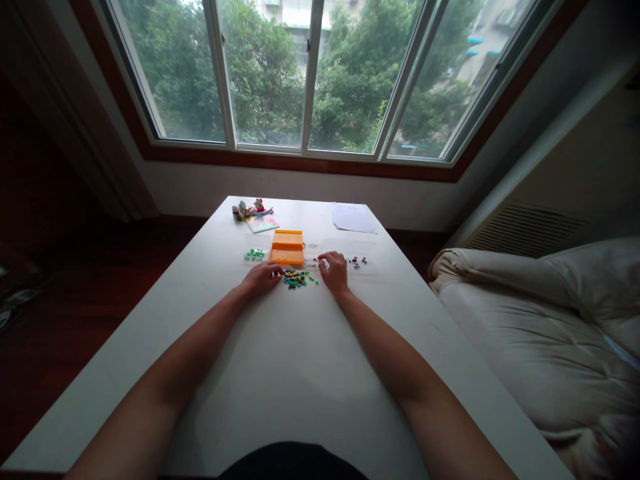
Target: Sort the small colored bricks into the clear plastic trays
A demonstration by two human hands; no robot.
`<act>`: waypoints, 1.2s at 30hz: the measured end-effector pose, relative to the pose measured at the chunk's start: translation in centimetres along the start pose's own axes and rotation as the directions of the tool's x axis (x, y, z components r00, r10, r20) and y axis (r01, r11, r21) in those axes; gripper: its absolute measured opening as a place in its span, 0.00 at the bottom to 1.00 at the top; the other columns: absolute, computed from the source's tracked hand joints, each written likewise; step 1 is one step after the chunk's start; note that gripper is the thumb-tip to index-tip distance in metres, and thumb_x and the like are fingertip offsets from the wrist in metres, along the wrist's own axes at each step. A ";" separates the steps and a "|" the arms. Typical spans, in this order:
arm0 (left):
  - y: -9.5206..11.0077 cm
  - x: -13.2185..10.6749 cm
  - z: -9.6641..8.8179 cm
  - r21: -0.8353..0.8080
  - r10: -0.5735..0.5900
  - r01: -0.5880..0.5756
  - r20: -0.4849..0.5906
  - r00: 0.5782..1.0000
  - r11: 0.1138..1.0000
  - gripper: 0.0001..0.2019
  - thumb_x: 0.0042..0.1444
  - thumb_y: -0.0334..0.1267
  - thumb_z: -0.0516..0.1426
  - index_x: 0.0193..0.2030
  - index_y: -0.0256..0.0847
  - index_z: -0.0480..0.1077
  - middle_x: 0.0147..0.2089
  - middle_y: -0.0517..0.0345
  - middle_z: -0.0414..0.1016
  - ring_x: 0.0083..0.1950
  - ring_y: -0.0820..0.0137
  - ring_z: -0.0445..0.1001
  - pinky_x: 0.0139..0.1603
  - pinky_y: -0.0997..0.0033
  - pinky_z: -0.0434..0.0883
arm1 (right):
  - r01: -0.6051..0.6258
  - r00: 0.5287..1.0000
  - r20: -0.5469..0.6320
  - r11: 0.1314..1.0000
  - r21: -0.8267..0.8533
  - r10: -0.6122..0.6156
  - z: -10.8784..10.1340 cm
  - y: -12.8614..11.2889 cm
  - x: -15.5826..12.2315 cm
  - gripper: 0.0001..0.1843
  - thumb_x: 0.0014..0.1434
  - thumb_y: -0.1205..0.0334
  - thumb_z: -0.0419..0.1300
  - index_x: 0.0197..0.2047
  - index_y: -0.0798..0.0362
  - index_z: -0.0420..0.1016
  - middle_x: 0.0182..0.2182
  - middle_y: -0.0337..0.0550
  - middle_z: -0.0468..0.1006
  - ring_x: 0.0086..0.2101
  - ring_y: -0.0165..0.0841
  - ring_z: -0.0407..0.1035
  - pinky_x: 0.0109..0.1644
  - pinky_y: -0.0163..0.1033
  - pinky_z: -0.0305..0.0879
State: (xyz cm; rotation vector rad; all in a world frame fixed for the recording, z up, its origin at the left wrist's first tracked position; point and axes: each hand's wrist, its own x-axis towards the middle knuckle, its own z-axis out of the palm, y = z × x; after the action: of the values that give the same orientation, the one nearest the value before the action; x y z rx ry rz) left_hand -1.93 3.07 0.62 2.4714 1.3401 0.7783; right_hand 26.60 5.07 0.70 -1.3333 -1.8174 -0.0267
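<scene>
A pile of small mixed-colour building bricks lies on the white table, mostly green, blue, yellow and dark. At its left edge rests my left hand, fingers curled together; whatever they hold is too small to make out. My right hand is to the right of the pile, over the near part of a clear tray, with thumb and forefinger bent and a gap between them. Tiny red pieces lie by its fingertips. Behind the pile stands an opened orange plastic case with a few small pieces in its near half.
Green bricks sit in a clear tray on the left, dark brown ones in another on the right. Farther back are small assembled figures, a colourful sheet and white papers. A padded sofa adjoins the table's right side.
</scene>
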 end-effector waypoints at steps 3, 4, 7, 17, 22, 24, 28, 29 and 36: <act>0.2 0.0 -0.1 0.001 -0.008 0.008 0.015 1.000 1.000 0.12 0.57 0.37 0.56 0.45 0.46 0.78 0.38 0.58 0.75 0.33 0.71 0.70 0.37 0.72 0.66 | -0.016 1.000 -0.008 1.000 0.014 0.016 0.0 0.3 0.1 0.08 0.61 0.65 0.57 0.40 0.51 0.78 0.42 0.46 0.77 0.45 0.41 0.65 0.54 0.45 0.57; 0.3 0.0 -0.2 0.003 -0.011 0.011 0.019 1.000 1.000 0.12 0.57 0.37 0.56 0.45 0.46 0.78 0.38 0.58 0.75 0.33 0.71 0.70 0.37 0.72 0.65 | -0.019 1.000 -0.010 1.000 0.019 0.019 0.0 0.4 0.1 0.08 0.61 0.65 0.57 0.40 0.51 0.78 0.41 0.46 0.77 0.45 0.41 0.65 0.54 0.46 0.57; 0.6 0.0 -0.5 0.016 -0.011 0.011 0.027 1.000 1.000 0.11 0.58 0.38 0.56 0.43 0.45 0.78 0.38 0.56 0.75 0.34 0.70 0.70 0.36 0.71 0.65 | -0.022 1.000 -0.005 0.999 0.032 0.022 0.0 0.4 0.1 0.08 0.61 0.65 0.57 0.40 0.51 0.78 0.41 0.47 0.77 0.45 0.42 0.65 0.54 0.47 0.58; 1.0 -0.1 -0.8 0.025 -0.007 0.006 0.045 0.999 1.000 0.08 0.57 0.37 0.55 0.39 0.44 0.76 0.38 0.56 0.75 0.34 0.69 0.70 0.36 0.71 0.64 | -0.003 1.000 0.010 0.999 0.040 0.003 0.1 0.4 0.1 0.08 0.61 0.65 0.57 0.39 0.50 0.78 0.40 0.46 0.77 0.44 0.42 0.66 0.54 0.47 0.60; 1.2 -0.2 -0.8 0.024 -0.016 0.015 0.041 0.999 1.000 0.07 0.56 0.38 0.57 0.38 0.44 0.77 0.37 0.56 0.75 0.35 0.68 0.70 0.36 0.71 0.64 | 0.003 1.000 0.016 0.999 0.048 -0.003 0.3 0.6 0.1 0.08 0.61 0.65 0.57 0.39 0.51 0.78 0.39 0.46 0.77 0.44 0.42 0.66 0.54 0.47 0.60; 1.1 -0.1 -0.8 0.030 -0.013 0.011 0.037 0.999 0.999 0.07 0.56 0.37 0.56 0.37 0.44 0.76 0.38 0.56 0.75 0.35 0.68 0.70 0.36 0.70 0.64 | 0.006 1.000 0.017 0.999 0.052 -0.006 0.4 0.6 0.1 0.08 0.61 0.65 0.57 0.39 0.51 0.78 0.39 0.46 0.78 0.44 0.42 0.66 0.54 0.47 0.61; 1.2 -0.1 -0.7 0.046 -0.020 0.019 0.022 1.000 0.999 0.07 0.56 0.38 0.57 0.36 0.44 0.76 0.37 0.56 0.75 0.34 0.68 0.70 0.36 0.70 0.64 | 0.013 1.000 0.022 0.998 0.058 -0.014 0.4 0.6 0.1 0.08 0.61 0.65 0.57 0.39 0.51 0.78 0.39 0.46 0.78 0.44 0.42 0.66 0.54 0.47 0.61; 1.3 -0.1 -0.7 0.048 -0.023 0.022 0.019 1.000 0.999 0.07 0.56 0.39 0.57 0.36 0.44 0.77 0.36 0.56 0.75 0.34 0.68 0.70 0.36 0.70 0.64 | 0.015 1.000 0.023 0.998 0.060 -0.017 0.4 0.6 0.1 0.08 0.61 0.65 0.57 0.39 0.50 0.78 0.39 0.46 0.78 0.44 0.42 0.67 0.54 0.47 0.61; 1.7 0.0 -0.2 0.043 -0.045 0.044 0.008 0.999 0.998 0.09 0.57 0.40 0.57 0.39 0.45 0.78 0.36 0.55 0.76 0.35 0.67 0.71 0.37 0.70 0.65 | 0.020 1.000 0.021 0.997 0.073 -0.022 0.4 0.6 0.0 0.08 0.61 0.65 0.57 0.38 0.50 0.78 0.38 0.46 0.78 0.43 0.42 0.67 0.53 0.47 0.62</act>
State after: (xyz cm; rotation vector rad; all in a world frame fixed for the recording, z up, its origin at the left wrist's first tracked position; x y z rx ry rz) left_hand -0.82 2.15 1.50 2.4653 1.4177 0.7355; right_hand 26.85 5.55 0.18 -1.2680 -1.8334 0.0422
